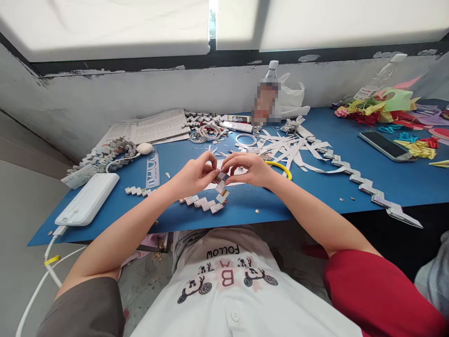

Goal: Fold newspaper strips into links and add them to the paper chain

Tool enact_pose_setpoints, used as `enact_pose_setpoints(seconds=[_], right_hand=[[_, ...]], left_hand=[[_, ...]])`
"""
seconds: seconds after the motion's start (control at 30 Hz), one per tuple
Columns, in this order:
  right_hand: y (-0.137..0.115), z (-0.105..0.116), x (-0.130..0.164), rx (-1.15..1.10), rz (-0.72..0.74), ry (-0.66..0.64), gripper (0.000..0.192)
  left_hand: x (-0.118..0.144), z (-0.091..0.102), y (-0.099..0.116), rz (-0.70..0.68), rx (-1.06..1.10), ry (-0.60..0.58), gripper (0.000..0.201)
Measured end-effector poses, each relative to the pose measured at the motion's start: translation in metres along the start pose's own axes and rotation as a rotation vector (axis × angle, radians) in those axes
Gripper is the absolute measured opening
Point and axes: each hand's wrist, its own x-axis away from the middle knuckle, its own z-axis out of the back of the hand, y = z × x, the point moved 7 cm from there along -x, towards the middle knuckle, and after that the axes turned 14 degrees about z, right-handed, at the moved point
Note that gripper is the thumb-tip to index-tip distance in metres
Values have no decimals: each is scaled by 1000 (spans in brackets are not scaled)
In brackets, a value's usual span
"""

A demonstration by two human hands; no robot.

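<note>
A zigzag chain of folded newspaper strips [200,203] curves over the front of the blue table, and its raised end is pinched between both hands. My left hand [200,174] is closed on that end from the left, thumb and forefinger together. From the right, my right hand [248,169] grips the same end, its fingers curled over and the thumb below. Just behind the hands lies a white sheet, partly hidden by them. A shorter folded-paper chain piece [137,191] rests left of the held chain.
Loose paper strips [291,145] and a long zigzag chain [365,185] lie to the right, near a phone [386,146]. A yellow ring [283,167] is beside my right wrist. Leftward are a clear ruler [153,169], a white power strip [87,200] and newspapers [159,126].
</note>
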Motion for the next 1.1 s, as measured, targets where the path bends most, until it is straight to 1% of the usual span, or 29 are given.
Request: enact_pose_setpoints(seconds=[0.27, 0.4, 0.5, 0.63, 0.77, 1.03, 1.1], right_hand=[[4, 0, 2, 13, -16, 5, 27], [3, -1, 1, -41, -24, 26, 26], [5, -2, 2, -106, -52, 17, 28], [8, -4, 3, -175, -97, -13, 30], [9, -3, 3, -191, -110, 1, 29], [12, 1, 3, -180, -132, 42, 29], [12, 2, 2, -174, -133, 51, 28]], left_hand=[[1, -1, 3, -72, -244, 52, 10], [1, -3, 6, -157, -384, 103, 7], [1, -4, 7, -211, -442, 114, 6], [1, -4, 9, -250, -448, 123, 6], [1, -3, 10, -254, -425, 151, 7], [1, -4, 5, -265, -399, 316, 9], [1, -4, 4, -254, -390, 340, 9]])
